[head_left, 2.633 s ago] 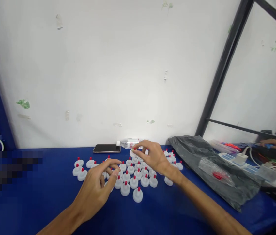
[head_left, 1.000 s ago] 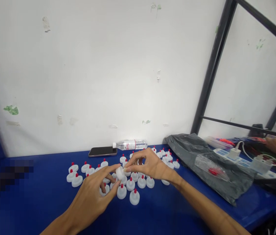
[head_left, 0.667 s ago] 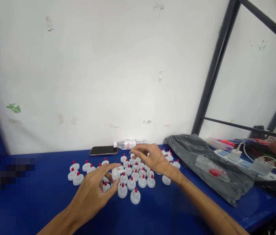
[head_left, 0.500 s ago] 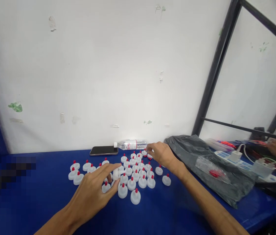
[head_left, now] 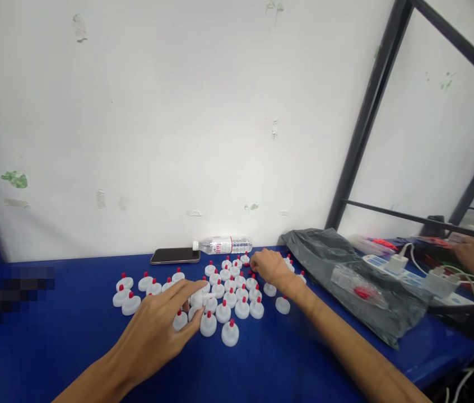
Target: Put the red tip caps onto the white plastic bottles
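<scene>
My left hand (head_left: 163, 313) pinches a white plastic cap (head_left: 197, 299) between thumb and fingers. Its narrow spout points right and shows no red tip. Around it on the blue table stand several white caps (head_left: 229, 334), each with a small red tip on its spout. At the back of the cluster, my right hand (head_left: 271, 270) is lowered to the table with its fingers curled. Small loose red tips (head_left: 250, 273) lie by its fingertips, which are mostly hidden, so what they grip cannot be made out.
A phone (head_left: 175, 256) and a clear plastic bottle (head_left: 222, 245) lie along the wall. To the right, a grey plastic bag (head_left: 329, 263) carries a clear pouch of red pieces (head_left: 361, 290). Beyond it are a power strip (head_left: 413, 277) with plugs and a dark metal frame (head_left: 358, 123).
My right hand has dipped and its fingers have curled in toward the table by the red tips. My left hand still grips the white cap. The camera view has shifted slightly.
</scene>
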Tool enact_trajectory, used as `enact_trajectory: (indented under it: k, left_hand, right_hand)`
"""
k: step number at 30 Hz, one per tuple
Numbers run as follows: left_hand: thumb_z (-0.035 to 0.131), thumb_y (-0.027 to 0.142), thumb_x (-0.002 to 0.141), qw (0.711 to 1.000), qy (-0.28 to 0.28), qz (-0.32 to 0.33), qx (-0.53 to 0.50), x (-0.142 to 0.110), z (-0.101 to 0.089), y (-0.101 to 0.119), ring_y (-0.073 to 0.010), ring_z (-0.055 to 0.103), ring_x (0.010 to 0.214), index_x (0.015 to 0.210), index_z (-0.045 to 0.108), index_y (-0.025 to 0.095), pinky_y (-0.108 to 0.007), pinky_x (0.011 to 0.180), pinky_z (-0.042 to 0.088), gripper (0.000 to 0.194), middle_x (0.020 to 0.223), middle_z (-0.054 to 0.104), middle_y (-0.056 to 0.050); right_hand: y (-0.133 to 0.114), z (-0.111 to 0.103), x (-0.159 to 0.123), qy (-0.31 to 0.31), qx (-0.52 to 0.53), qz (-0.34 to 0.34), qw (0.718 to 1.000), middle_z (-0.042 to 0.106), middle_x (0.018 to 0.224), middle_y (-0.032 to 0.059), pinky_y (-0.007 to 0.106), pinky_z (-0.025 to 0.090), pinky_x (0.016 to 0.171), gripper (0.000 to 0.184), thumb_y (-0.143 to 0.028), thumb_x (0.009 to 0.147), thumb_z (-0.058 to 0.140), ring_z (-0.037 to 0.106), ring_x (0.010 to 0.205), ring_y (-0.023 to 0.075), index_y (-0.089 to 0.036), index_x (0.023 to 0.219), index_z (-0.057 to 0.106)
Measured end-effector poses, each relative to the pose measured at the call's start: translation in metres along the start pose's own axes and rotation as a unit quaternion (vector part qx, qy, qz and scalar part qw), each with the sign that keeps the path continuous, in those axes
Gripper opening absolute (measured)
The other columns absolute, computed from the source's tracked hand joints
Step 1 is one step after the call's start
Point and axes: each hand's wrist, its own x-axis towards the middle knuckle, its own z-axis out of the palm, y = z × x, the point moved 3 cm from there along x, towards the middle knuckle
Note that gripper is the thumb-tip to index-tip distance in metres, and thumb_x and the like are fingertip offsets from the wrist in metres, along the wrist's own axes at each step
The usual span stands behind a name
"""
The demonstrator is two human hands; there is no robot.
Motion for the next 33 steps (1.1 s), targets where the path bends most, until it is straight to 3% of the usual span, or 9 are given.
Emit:
enact_trajectory:
  k: [4, 7, 11, 13, 16, 19, 25, 33]
  left_hand:
    - [0.057, 0.023, 0.093, 1.0, -0.005, 0.001, 0.009, 0.0, 0.0, 0.0, -0.0102, 0.06, 0.052, 0.127, 0.061, 0.025, -0.022, 0.052, 0.047, 0.034, 0.091, 0.073, 0.001]
    - [0.056, 0.025, 0.094, 1.0, -0.002, -0.003, 0.02, -0.001, -0.001, 0.0, -0.0113, 0.063, 0.055, 0.126, 0.062, 0.025, -0.022, 0.056, 0.05, 0.033, 0.089, 0.072, 0.0]
    - [0.055, 0.028, 0.095, 0.999, 0.005, -0.008, 0.031, -0.001, -0.001, -0.001, -0.0132, 0.067, 0.061, 0.125, 0.063, 0.023, -0.024, 0.063, 0.054, 0.032, 0.087, 0.072, 0.0]
    - [0.054, 0.029, 0.095, 0.999, 0.003, -0.015, 0.034, 0.0, 0.0, -0.003, -0.0146, 0.069, 0.066, 0.127, 0.062, 0.023, -0.026, 0.069, 0.056, 0.033, 0.085, 0.072, 0.0]
    - [0.053, 0.032, 0.096, 0.999, 0.002, -0.028, 0.04, 0.0, 0.001, -0.006, -0.0181, 0.073, 0.074, 0.129, 0.062, 0.022, -0.028, 0.071, 0.057, 0.036, 0.083, 0.072, 0.0]
    - [0.053, 0.032, 0.096, 0.998, -0.002, -0.047, 0.045, 0.0, 0.001, -0.008, -0.021, 0.074, 0.082, 0.13, 0.062, 0.024, -0.029, 0.073, 0.057, 0.036, 0.088, 0.074, -0.001]
    - [0.052, 0.031, 0.098, 0.997, -0.029, -0.06, 0.03, 0.0, 0.0, -0.003, -0.0211, 0.073, 0.08, 0.131, 0.062, 0.026, -0.027, 0.074, 0.057, 0.036, 0.104, 0.075, -0.004]
    - [0.049, 0.03, 0.098, 0.997, -0.033, -0.06, 0.026, 0.001, -0.001, -0.005, -0.0191, 0.073, 0.076, 0.135, 0.06, 0.029, -0.024, 0.065, 0.055, 0.038, 0.113, 0.073, -0.005]
  right_hand:
    - [0.001, -0.004, -0.003, 0.009, 0.033, -0.011, 0.999, 0.076, 0.088, 0.0109, 0.028, 0.044, 0.073, 0.015, -0.008, 0.082, 0.063, 0.072, 0.087, 0.0256, -0.017, 0.081, 0.076]
    - [-0.001, -0.016, -0.008, 0.038, 0.074, -0.021, 0.996, 0.077, 0.095, 0.0106, 0.029, 0.045, 0.077, 0.016, -0.015, 0.089, 0.061, 0.071, 0.093, 0.0252, -0.018, 0.095, 0.076]
    - [-0.012, -0.036, -0.014, 0.067, 0.154, -0.081, 0.983, 0.076, 0.103, 0.0028, 0.026, 0.048, 0.081, 0.021, -0.028, 0.098, 0.056, 0.07, 0.093, 0.0169, -0.024, 0.115, 0.069]
    - [-0.024, -0.044, -0.019, 0.075, 0.248, -0.146, 0.955, 0.075, 0.101, 0.0012, 0.024, 0.049, 0.079, 0.024, -0.03, 0.098, 0.058, 0.07, 0.089, 0.0147, -0.025, 0.121, 0.064]
    - [-0.047, -0.051, -0.031, 0.069, 0.391, -0.234, 0.888, 0.074, 0.096, 0.0018, 0.024, 0.051, 0.071, 0.031, -0.031, 0.095, 0.062, 0.07, 0.086, 0.0152, -0.024, 0.125, 0.058]
    - [-0.068, -0.054, -0.045, 0.044, 0.427, -0.273, 0.861, 0.074, 0.094, 0.0008, 0.024, 0.051, 0.068, 0.036, -0.031, 0.094, 0.065, 0.07, 0.083, 0.0149, -0.025, 0.128, 0.054]
    - [-0.089, -0.062, -0.063, 0.051, 0.399, -0.3, 0.865, 0.073, 0.095, 0.0005, 0.028, 0.051, 0.083, 0.04, -0.028, 0.095, 0.065, 0.07, 0.087, 0.0152, -0.026, 0.133, 0.054]
    - [-0.088, -0.06, -0.061, 0.044, 0.399, -0.298, 0.866, 0.073, 0.097, 0.0009, 0.028, 0.052, 0.082, 0.039, -0.03, 0.096, 0.063, 0.069, 0.089, 0.0157, -0.027, 0.134, 0.052]
